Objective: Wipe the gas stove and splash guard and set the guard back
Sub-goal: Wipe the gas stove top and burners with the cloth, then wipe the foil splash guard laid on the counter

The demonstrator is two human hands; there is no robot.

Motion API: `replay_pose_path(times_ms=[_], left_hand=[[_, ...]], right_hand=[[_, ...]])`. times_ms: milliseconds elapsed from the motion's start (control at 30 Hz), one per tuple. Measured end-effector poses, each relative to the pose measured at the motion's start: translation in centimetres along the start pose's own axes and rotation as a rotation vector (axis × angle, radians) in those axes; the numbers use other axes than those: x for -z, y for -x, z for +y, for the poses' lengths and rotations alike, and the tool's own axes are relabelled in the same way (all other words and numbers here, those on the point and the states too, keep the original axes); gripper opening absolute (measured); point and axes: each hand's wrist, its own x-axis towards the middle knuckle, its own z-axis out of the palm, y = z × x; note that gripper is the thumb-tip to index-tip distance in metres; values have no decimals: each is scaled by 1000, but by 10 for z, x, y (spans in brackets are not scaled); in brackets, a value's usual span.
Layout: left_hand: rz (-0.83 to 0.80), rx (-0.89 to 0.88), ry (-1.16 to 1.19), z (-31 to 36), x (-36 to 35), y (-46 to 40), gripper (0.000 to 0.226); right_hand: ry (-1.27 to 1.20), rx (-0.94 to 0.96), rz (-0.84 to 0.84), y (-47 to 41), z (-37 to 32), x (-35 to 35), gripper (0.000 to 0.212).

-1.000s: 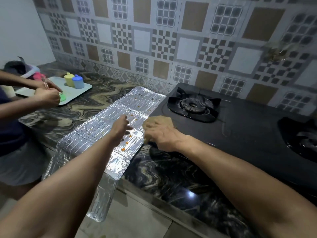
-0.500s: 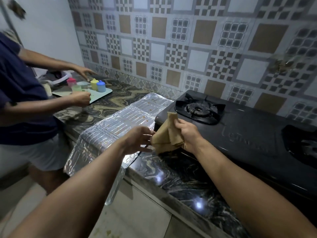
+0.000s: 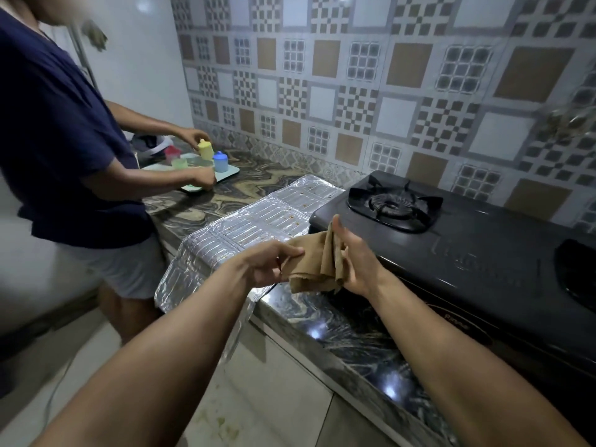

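Both hands (image 3: 271,264) (image 3: 356,259) hold a crumpled tan cloth (image 3: 314,262) above ribbed foil guard (image 3: 258,225).

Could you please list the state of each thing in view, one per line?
Cloth: crumpled, held above the counter edge.
Left hand: pinches the cloth.
Right hand: holds the cloth.
Splash guard: flat on the counter, spotted.
Gas stove: unlit.

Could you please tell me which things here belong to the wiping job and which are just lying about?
Job: brown cloth, foil splash guard, gas stove.
Lying about: yellow bottle, blue bottle, tray.
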Motion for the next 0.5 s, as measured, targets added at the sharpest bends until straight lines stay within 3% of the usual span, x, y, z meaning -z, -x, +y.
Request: replay_pose_path(times_ms=[67,100,200,333,500], left_hand=[[18,-23,-29,1,1,7,24],[46,-40,-42,2,3,9,22],[142,-97,-89,4,11,16,35],[310,-149,-104,5,26,17,59],[501,-219,-143,4,47,15,31]], right_hand=[[139,28,24,-2,7,-3,22],[183,55,124,-6,11,-5,7],[314,88,363,-21,25,-3,19],[390,61,386,-36,42,-13,24],[594,120,539,-58,53,-29,30]])
